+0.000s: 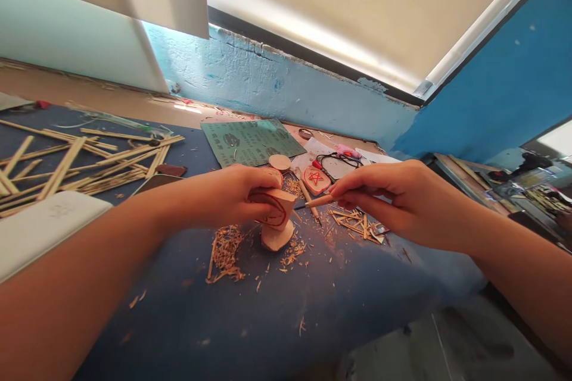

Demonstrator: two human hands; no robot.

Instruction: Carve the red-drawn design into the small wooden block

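My left hand (232, 196) grips a small wooden piece (277, 209) marked with a red outline, holding it upright over the blue table (286, 309). My right hand (402, 202) pinches a thin carving knife (315, 202) with a pale wooden handle, its tip pointing at the piece's right side. A flat wooden offcut (277, 237) lies just under the held piece. Wood shavings (224, 253) are scattered around both.
A heap of wooden sticks (80, 161) covers the left of the table, with a white slab (40, 226) in front. Green sandpaper (250, 141), a wooden disc (279, 162), a star-marked piece (316, 178) and splinters (355, 223) lie behind. The table edge drops off at the lower right.
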